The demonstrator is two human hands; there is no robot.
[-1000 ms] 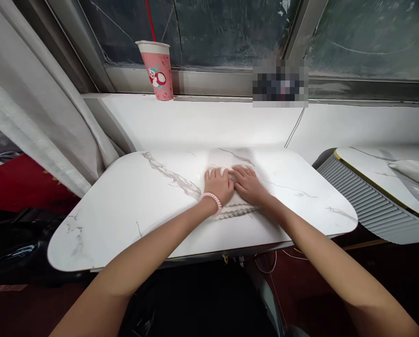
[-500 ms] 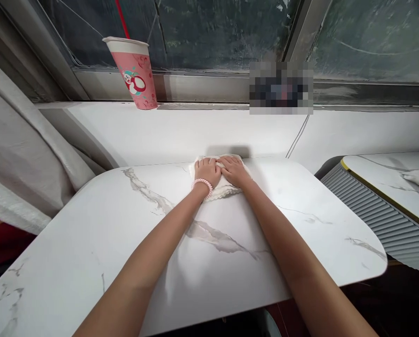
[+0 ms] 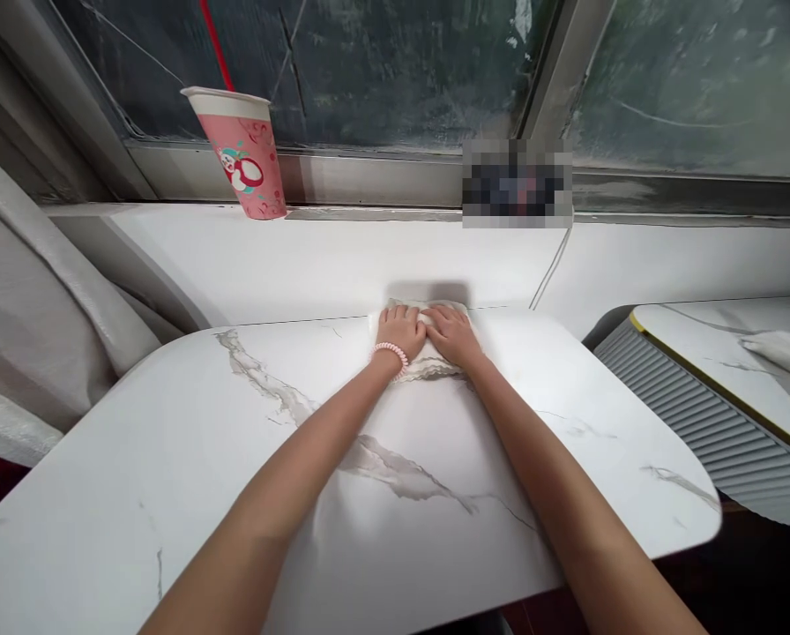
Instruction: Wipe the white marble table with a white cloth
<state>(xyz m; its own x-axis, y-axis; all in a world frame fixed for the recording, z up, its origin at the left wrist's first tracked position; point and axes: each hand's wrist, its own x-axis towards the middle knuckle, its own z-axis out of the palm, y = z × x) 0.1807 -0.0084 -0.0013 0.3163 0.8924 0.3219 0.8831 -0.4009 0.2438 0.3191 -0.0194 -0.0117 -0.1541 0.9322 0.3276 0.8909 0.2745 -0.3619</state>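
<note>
A pale, wavy-edged cloth (image 3: 429, 365) lies bunched on the white marble-patterned table (image 3: 236, 441), close to its far edge by the wall. My left hand (image 3: 403, 332), with a pink coil band at the wrist, grips the cloth's left part and presses it onto the tabletop. Beside it, my right hand (image 3: 453, 335) holds down the right part, its fingers bent slightly over the fabric. The two hands meet at the thumbs. Both palms and the cloth beneath them are hidden.
A pink paper cup (image 3: 244, 163) with a red straw stands on the window ledge. Further right, a blurred-out object (image 3: 517, 183) sits above a hanging cord (image 3: 550, 269). Grey curtains (image 3: 38, 309) border the left side. Another marble-patterned table (image 3: 705, 339) with ribbed sides stands at right.
Both hands have slid the cloth a little to the right along the table's far edge. The whole view has shifted slightly; the cup stays on the ledge.
</note>
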